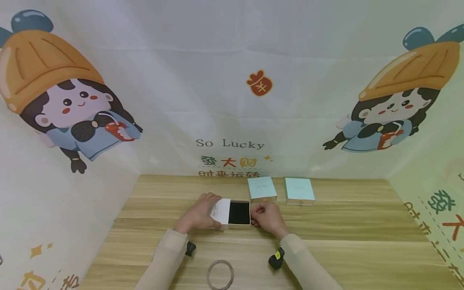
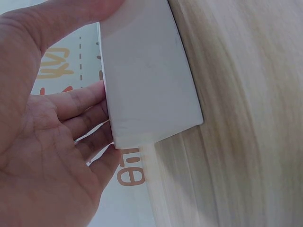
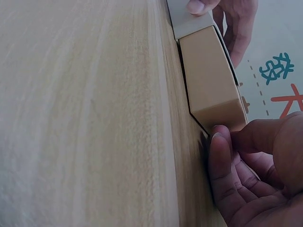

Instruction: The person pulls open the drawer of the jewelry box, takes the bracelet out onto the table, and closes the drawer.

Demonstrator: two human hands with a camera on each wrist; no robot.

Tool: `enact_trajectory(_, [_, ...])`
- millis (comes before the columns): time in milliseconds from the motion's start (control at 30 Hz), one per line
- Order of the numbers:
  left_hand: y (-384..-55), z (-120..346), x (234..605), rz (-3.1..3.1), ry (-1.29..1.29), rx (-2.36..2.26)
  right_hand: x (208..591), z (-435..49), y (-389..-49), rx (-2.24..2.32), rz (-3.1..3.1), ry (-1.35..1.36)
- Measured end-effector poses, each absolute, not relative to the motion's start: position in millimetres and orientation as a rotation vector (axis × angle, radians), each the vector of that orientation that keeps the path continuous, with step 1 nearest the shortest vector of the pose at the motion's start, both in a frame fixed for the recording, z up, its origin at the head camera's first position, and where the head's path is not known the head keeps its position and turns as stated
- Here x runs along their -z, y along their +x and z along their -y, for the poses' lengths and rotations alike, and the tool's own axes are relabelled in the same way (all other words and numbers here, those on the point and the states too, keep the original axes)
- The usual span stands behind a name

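Observation:
A small drawer box lies on the wooden table, its white sleeve [image 1: 221,211] at the left and its tan drawer [image 1: 239,226] slid partly out to the right. Black padding [image 1: 239,212] lines the inside of the drawer. My left hand [image 1: 197,213] grips the sleeve, thumb on the near side and fingers on the far side. At the drawer's end face, my right hand [image 1: 270,217] pinches with thumb and curled fingers; what lies between the fingertips is hidden. A pale purplish-brown bangle [image 1: 208,276] rests near the table's front edge, apart from both hands.
Two closed pale-blue boxes with tan drawer fronts stand behind the hands, a left one [image 1: 262,188] and a right one [image 1: 299,190]. A printed cloth backdrop [image 1: 232,92] rises behind the wooden table [image 1: 362,225] and along its sides.

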State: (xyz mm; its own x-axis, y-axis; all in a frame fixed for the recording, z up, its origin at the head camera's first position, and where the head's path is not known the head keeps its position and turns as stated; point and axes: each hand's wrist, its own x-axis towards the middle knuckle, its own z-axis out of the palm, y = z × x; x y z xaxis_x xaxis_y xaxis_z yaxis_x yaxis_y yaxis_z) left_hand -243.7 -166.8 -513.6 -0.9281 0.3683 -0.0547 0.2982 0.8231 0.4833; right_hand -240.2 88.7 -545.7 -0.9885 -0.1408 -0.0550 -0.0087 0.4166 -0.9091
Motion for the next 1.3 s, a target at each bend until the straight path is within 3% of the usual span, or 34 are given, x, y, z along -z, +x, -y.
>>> enact_trajectory(1300, [-240, 167, 509, -2.852, 0.513, -0.761, 544, -57, -240, 1.634, -2.513, -0.192])
